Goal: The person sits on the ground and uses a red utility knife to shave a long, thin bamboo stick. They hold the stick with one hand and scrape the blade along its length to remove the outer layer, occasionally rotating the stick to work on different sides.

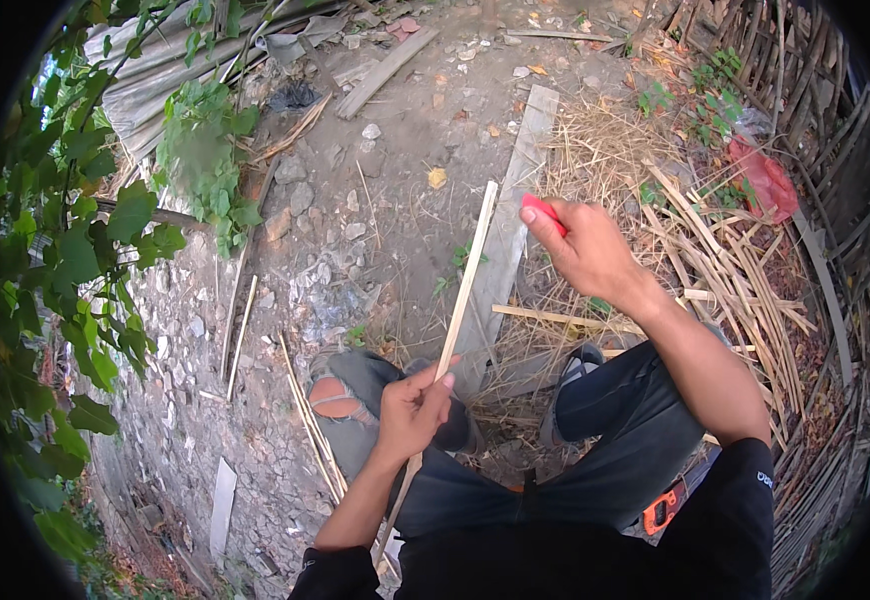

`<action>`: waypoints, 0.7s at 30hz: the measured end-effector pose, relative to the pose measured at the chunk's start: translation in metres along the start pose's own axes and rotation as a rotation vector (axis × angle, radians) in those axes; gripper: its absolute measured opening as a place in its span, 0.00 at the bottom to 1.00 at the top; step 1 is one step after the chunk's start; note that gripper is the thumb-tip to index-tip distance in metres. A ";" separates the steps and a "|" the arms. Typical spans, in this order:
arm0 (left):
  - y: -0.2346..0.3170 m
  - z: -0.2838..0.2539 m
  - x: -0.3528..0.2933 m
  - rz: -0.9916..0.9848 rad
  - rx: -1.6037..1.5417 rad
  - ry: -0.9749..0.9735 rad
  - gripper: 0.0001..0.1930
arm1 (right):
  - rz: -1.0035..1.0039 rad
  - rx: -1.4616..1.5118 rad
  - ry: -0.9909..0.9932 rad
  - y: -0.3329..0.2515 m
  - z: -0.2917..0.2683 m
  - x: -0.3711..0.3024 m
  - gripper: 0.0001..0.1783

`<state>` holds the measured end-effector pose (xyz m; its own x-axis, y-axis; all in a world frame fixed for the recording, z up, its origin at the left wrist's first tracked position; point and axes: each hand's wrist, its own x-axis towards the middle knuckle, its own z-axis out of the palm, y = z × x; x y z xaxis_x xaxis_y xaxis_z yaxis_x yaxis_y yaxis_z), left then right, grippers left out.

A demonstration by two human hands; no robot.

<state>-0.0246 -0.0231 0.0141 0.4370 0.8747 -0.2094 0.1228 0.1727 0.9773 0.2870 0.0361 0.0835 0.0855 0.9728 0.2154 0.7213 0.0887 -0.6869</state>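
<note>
My left hand is closed around a long, pale wooden strip. The strip slants up and away from my lap, and its lower end runs back past my left forearm. My right hand grips a small red-handled tool, just right of the strip's far end and apart from it. The fingers cover most of this tool, and I cannot make out a blade. Beneath the strip, a grey wooden plank lies on the ground, reaching away from between my feet.
Several cut strips lie heaped at the right by a stick fence. More thin strips rest beside my left knee. An orange-handled saw lies by my right thigh. Leafy branches hang at the left.
</note>
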 end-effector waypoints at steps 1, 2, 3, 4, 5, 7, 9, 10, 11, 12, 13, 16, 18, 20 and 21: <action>0.000 -0.002 -0.001 -0.031 0.006 -0.008 0.18 | -0.073 -0.083 -0.099 -0.016 0.013 -0.014 0.36; 0.001 -0.001 -0.001 -0.034 0.004 -0.008 0.18 | -0.140 -0.172 -0.189 -0.030 0.022 -0.028 0.35; 0.002 -0.001 -0.001 -0.038 0.002 -0.008 0.17 | -0.168 -0.227 -0.285 -0.040 0.035 -0.043 0.34; 0.003 0.000 0.001 -0.036 0.002 -0.014 0.17 | -0.193 -0.285 -0.374 -0.044 0.042 -0.052 0.33; 0.003 0.000 0.001 -0.047 -0.013 -0.020 0.16 | -0.189 -0.300 -0.376 -0.042 0.043 -0.051 0.34; 0.001 -0.003 -0.002 -0.077 -0.043 -0.022 0.15 | -0.187 -0.320 -0.391 -0.037 0.048 -0.049 0.35; 0.000 -0.005 -0.004 -0.080 -0.033 -0.038 0.15 | -0.035 -0.189 -0.262 -0.019 0.038 -0.023 0.38; -0.002 -0.007 -0.006 -0.085 -0.029 -0.042 0.14 | 0.049 -0.176 -0.177 -0.006 0.029 -0.005 0.40; -0.003 -0.007 -0.006 -0.064 -0.006 -0.060 0.14 | 0.142 -0.175 -0.083 0.009 0.013 0.014 0.41; -0.002 -0.006 -0.007 -0.038 0.017 -0.086 0.14 | 0.212 -0.166 -0.003 0.037 -0.010 0.034 0.42; -0.002 -0.005 -0.006 -0.008 0.039 -0.114 0.14 | 0.280 -0.159 0.081 0.059 -0.029 0.044 0.43; -0.001 -0.003 -0.004 -0.007 0.031 -0.096 0.14 | 0.261 -0.101 0.183 0.068 -0.055 0.042 0.44; -0.001 -0.001 -0.002 -0.004 0.035 -0.083 0.14 | 0.167 -0.073 0.075 0.040 -0.040 0.025 0.41; -0.001 -0.002 -0.001 -0.025 0.009 -0.077 0.15 | 0.048 -0.074 -0.089 0.004 -0.015 0.000 0.38; -0.002 -0.002 -0.002 -0.046 -0.024 -0.066 0.15 | -0.046 -0.132 -0.188 -0.010 0.004 -0.014 0.36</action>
<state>-0.0280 -0.0245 0.0127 0.4895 0.8339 -0.2550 0.1227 0.2237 0.9669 0.2759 0.0229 0.0844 -0.0701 0.9923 0.1024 0.8063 0.1168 -0.5799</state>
